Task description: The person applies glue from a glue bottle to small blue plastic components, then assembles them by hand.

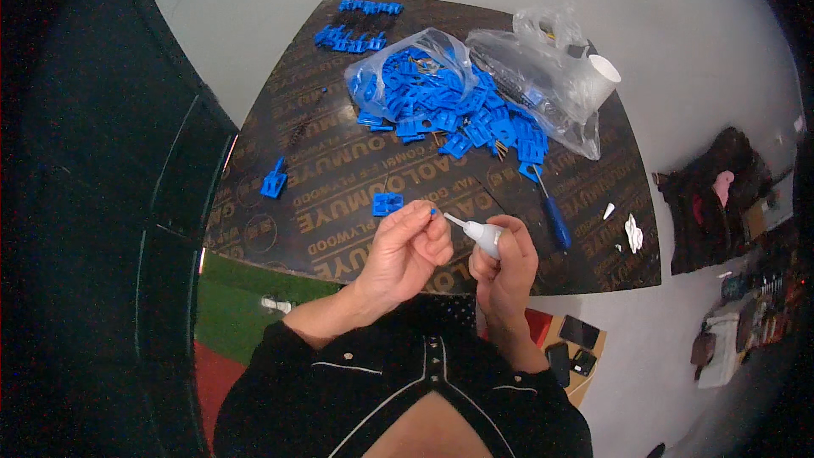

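Note:
Pinched between the fingertips of my left hand (400, 253) is a tiny blue piece (432, 212), most of it hidden. My right hand (507, 265) is wrapped round a small white glue bottle (482, 237). Its thin nozzle (455, 220) points left at the blue piece, very close to it; I cannot tell whether they touch. Just beyond my left hand a square blue plastic part (387, 203) lies on the dark printed board table (322, 229). A similar blue part (273, 180) with an upright peg lies farther left.
A heap of blue plastic parts (441, 102) spills from a clear bag (424, 42). Rows of blue parts (352, 38) stand at the far left. To the right lie a blue-handled screwdriver (555, 220), a white roll (603, 73) in clear plastic and crumpled white tissue (633, 234).

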`<action>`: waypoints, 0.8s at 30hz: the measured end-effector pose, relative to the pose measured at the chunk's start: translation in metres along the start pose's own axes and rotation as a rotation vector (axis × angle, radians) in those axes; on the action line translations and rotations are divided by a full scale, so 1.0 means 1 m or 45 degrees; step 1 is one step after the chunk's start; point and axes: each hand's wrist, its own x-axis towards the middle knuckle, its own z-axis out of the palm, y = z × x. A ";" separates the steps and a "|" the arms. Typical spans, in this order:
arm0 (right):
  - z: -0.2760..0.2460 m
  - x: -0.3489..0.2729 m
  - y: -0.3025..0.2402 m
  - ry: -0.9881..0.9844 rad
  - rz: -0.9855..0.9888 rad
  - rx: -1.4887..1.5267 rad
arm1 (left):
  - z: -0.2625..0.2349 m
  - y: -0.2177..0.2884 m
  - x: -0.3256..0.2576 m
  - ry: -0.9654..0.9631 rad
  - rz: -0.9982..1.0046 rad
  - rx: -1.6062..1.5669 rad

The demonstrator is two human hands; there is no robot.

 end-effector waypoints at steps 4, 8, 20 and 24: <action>-0.001 0.000 0.001 0.007 -0.036 -0.026 | 0.002 0.001 0.000 0.003 0.006 0.021; -0.004 0.001 0.002 -0.030 -0.052 -0.024 | -0.005 0.001 0.001 -0.074 -0.003 -0.011; -0.004 0.001 0.002 -0.054 -0.075 -0.034 | -0.009 0.000 0.003 -0.122 -0.004 -0.047; -0.005 0.001 0.003 -0.034 -0.080 -0.076 | -0.009 0.000 0.003 -0.111 -0.002 -0.040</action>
